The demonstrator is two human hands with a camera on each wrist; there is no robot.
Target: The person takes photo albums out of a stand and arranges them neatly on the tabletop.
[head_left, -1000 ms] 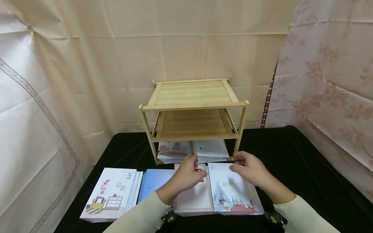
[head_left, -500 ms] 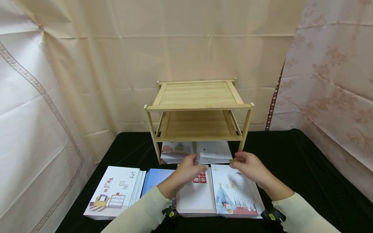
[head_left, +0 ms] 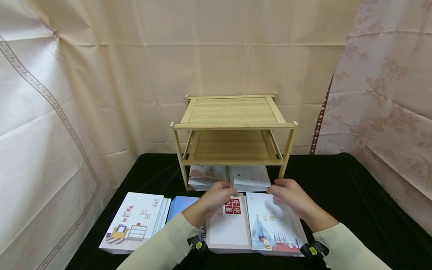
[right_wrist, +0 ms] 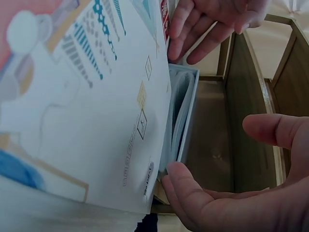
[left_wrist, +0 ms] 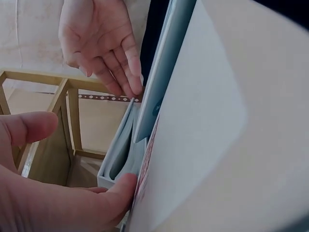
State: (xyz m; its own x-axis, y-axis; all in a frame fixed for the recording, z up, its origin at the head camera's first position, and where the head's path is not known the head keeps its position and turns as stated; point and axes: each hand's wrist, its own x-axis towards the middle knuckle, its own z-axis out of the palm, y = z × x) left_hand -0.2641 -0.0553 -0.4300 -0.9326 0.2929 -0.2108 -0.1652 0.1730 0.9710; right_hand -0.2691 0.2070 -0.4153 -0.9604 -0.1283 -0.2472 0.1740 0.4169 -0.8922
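Left hand (head_left: pixel 213 202), right hand (head_left: pixel 297 200) loose-fingered, empty; best grip tent-printed white paper book (head_left: pixel 280 227) evenly, inside right edge of black tabletop (head_left: pixel 347 202).

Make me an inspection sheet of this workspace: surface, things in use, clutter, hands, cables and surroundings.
Surface: black cloth.
Job's things: wooden rack, with books beneath its lower shelf; in front, a row holding armchair-picture book, blue book, white book with red characters and tent-picture book.
Clutter: nothing seen.
Hands: left hand and right hand near the row's far edge, neither gripping; exact contact unclear.
Cables: nothing seen.
Surroundings: beige curtain behind, floral curtain at right.
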